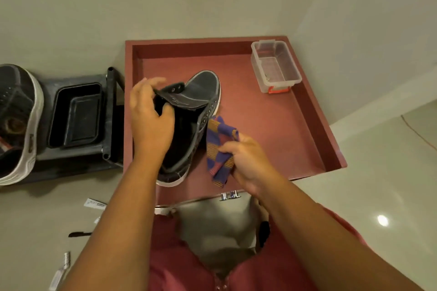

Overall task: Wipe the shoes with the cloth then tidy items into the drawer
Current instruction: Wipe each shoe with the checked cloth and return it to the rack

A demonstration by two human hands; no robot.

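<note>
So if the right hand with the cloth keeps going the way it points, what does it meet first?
Most likely the side of the dark shoe: the right hand points up-left, its cloth already against the eyelet edge, though depth is unclear.

Dim warm light, wide-angle edge distortion

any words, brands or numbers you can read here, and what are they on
None can be read.
White packet on the floor: dark print, too blurred to read.
Packets at the lower left: markings too small to read.
Heel tab of the second shoe: a mark, illegible.
Shoe, cloth, clear box: no text visible.
</note>
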